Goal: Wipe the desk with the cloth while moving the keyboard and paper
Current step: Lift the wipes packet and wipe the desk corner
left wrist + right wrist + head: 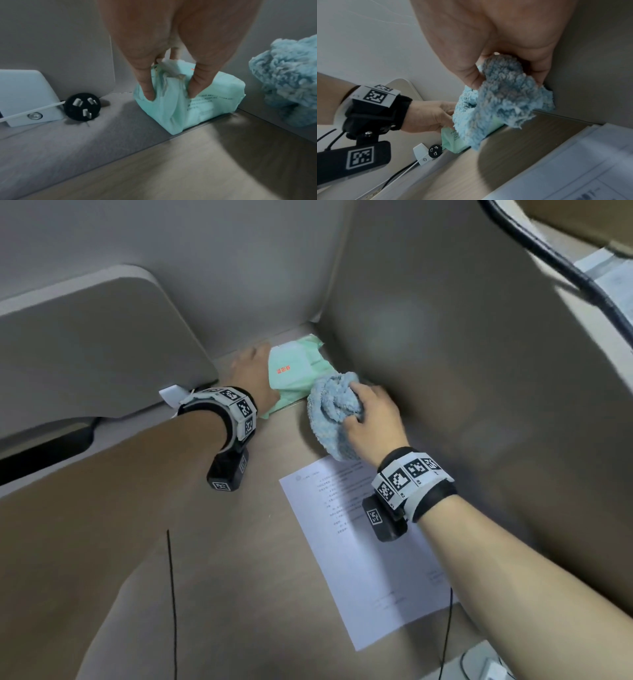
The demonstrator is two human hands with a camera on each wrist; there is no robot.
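Note:
My right hand (368,414) (505,56) grips a bunched fluffy blue cloth (334,412) (501,100) (288,81) just above the desk, near the right partition. Below it a printed white sheet of paper (359,559) (573,162) lies flat on the wooden desk (239,542). My left hand (255,371) (169,86) grips the end of a soft mint-green wipes pack (294,371) (197,102) (452,140) in the back corner, thumb and fingers pinching into its wrapper. No keyboard shows in any view.
Partition walls (445,354) close the back and right side. A rounded beige panel (96,344) stands at the left. A white bracket (25,97) and a black three-pin plug (82,106) sit by the back wall. Thin black cables (171,594) cross the desk.

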